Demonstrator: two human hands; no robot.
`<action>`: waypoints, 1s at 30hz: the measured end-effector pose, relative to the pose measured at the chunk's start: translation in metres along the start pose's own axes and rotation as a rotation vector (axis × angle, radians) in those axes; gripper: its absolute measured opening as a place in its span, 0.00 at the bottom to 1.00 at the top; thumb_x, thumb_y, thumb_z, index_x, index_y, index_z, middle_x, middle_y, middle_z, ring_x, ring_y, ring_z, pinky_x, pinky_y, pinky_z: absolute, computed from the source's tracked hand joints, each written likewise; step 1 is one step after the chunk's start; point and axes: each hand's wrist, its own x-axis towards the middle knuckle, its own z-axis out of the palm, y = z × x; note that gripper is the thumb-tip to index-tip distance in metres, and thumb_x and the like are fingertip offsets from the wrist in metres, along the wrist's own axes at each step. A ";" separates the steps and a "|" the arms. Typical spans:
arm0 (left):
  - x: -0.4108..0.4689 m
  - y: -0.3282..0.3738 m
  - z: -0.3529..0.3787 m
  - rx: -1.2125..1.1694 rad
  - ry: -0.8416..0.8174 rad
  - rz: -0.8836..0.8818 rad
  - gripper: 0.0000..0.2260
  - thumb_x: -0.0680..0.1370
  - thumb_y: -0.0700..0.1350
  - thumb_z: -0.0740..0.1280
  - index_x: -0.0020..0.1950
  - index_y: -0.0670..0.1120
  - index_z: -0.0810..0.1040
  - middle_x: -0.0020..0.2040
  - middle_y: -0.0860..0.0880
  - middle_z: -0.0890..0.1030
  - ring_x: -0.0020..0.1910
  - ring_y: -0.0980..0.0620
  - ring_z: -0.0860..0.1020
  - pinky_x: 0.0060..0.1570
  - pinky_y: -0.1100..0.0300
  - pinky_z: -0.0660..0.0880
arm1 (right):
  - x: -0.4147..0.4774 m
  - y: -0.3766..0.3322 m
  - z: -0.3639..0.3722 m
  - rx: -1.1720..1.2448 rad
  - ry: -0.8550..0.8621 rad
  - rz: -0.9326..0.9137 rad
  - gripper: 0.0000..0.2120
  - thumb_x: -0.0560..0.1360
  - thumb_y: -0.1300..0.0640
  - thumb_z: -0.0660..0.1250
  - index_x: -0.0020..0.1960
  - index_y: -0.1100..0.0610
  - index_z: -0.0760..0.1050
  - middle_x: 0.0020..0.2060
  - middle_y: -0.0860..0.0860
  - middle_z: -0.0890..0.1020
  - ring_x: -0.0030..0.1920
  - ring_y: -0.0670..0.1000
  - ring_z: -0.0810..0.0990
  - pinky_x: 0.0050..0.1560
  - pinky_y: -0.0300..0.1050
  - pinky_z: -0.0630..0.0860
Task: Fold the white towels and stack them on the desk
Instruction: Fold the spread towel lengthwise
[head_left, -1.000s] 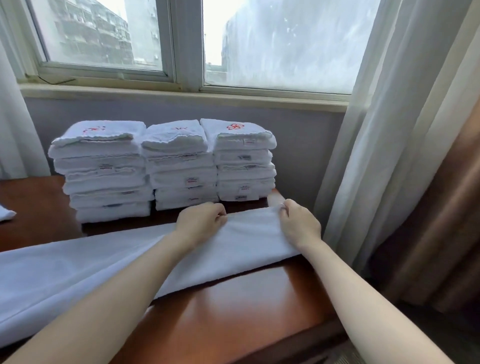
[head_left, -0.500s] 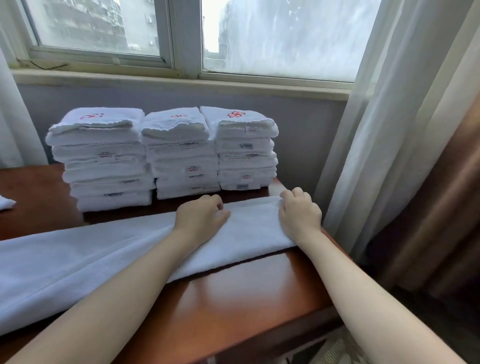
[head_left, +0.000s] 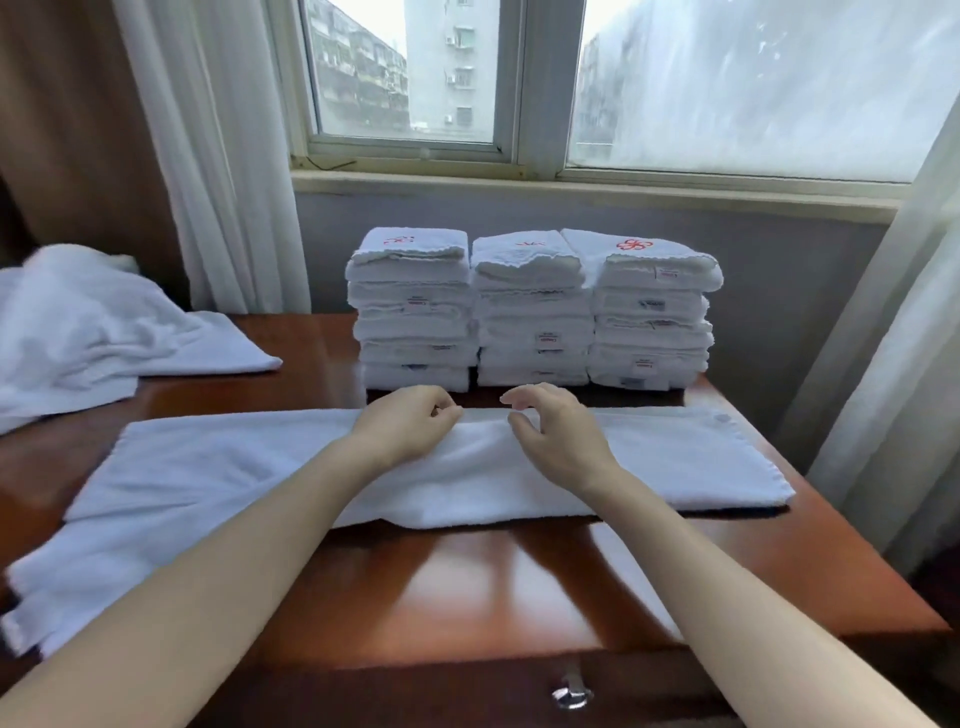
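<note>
Slippage is my main worry: the long towel lies folded lengthwise across the desk, and its left end runs off toward the near-left corner, where it may hang over the edge. I think that weight could drag the strip crooked when I raise the middle. The polished wood looks slick, so the layers could also slide apart and spoil the fold.

My left hand rests on the towel's far edge with fingers curled; whether it pinches cloth I cannot tell. My right hand hovers just beside it, fingers loosely bent and spread from the thumb, holding nothing.

The three stacks of folded towels stand just behind my knuckles, so a careless swing could topple one.

The desk is glossy reddish-brown wood, with a metal drawer handle at its front. A loose pile of unfolded towels sits at the far left. Behind are a grey wall, a window facing apartment blocks, and pale curtains on both sides
</note>
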 end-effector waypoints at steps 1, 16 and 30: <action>-0.009 -0.010 -0.006 -0.004 -0.001 -0.008 0.09 0.81 0.58 0.59 0.50 0.58 0.77 0.43 0.62 0.76 0.44 0.58 0.75 0.36 0.60 0.69 | 0.002 -0.009 0.008 0.003 -0.021 -0.022 0.12 0.79 0.55 0.63 0.61 0.51 0.78 0.55 0.47 0.80 0.59 0.49 0.74 0.61 0.48 0.70; -0.102 -0.086 -0.042 0.142 0.174 -0.073 0.08 0.71 0.57 0.69 0.48 0.58 0.80 0.42 0.61 0.79 0.44 0.59 0.77 0.38 0.64 0.70 | 0.008 -0.079 0.066 0.009 -0.258 -0.149 0.10 0.76 0.55 0.66 0.55 0.51 0.82 0.53 0.44 0.83 0.59 0.49 0.77 0.62 0.50 0.72; -0.096 -0.089 -0.057 0.252 0.186 -0.055 0.13 0.74 0.45 0.63 0.57 0.55 0.79 0.53 0.55 0.82 0.51 0.51 0.78 0.39 0.59 0.66 | 0.014 -0.089 0.064 0.047 -0.064 -0.100 0.06 0.79 0.57 0.63 0.51 0.53 0.79 0.48 0.48 0.82 0.49 0.52 0.79 0.54 0.51 0.74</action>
